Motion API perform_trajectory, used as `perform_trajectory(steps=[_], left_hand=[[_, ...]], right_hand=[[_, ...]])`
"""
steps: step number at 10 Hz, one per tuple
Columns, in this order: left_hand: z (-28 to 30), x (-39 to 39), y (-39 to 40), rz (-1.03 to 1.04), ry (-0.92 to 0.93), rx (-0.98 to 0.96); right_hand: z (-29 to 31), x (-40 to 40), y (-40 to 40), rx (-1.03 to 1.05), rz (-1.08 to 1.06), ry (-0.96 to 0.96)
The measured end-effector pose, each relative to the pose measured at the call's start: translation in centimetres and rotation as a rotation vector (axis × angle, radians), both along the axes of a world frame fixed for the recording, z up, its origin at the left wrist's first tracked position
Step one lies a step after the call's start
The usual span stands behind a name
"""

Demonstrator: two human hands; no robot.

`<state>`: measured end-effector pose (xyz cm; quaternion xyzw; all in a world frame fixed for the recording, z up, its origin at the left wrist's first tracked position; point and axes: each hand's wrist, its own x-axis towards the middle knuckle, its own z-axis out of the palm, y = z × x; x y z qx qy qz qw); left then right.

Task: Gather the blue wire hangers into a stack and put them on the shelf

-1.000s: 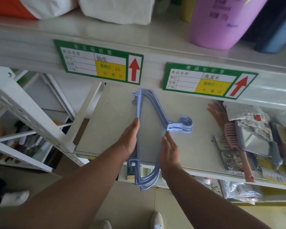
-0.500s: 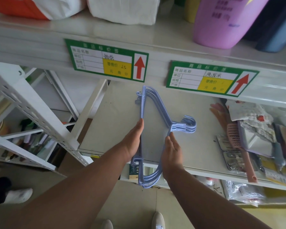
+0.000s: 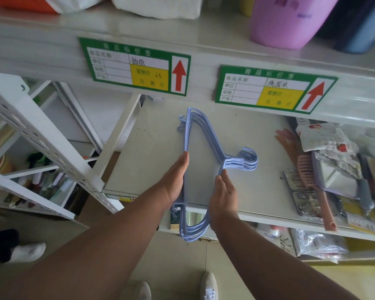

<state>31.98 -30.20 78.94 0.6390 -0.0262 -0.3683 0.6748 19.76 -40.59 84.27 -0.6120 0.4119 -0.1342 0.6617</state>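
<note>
Stack of blue wire hangers (image 3: 206, 135) pressed between left hand (image 3: 175, 180) and right hand (image 3: 222, 197), over shelf (image 3: 152, 148)

A single head-worn camera looks steeply down, close over the shelf (image 3: 258, 135).

On the front edge of the upper shelf (image 3: 52, 55) above your hands you have two green price tags; the left tag (image 3: 134, 67) is headed 商品标价签, with 抽纸 handwritten in its name line, a yellow box showing what looks like 2.5, and a red arrow pointing up; the right tag (image 3: 273, 89) bears the same heading, handwritten 洗发水, and a red up arrow; its price is illegible.
</note>
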Motion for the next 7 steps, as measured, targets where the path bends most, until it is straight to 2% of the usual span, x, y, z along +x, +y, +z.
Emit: perform_trajectory(steps=[3,5,6,7], left_hand=[[1.2,-0.2,0.2,-0.003,-0.040,0.029],[-2.7,2.1,0.7,-0.023,-0.019,0.087],[0.0,1.6,1.5,-0.023,-0.037,0.098],[3.6,-0.3,2.6,-0.009,-0.092,-0.027]], right_hand=[[0.7,-0.2,0.0,0.015,0.016,-0.022],[1.1,-0.1,-0.2,-0.025,0.064,0.035],[2.4,-0.4,-0.8,-0.081,0.054,0.029],[5.5,-1.7,-0.6,-0.159,0.118,0.049]])
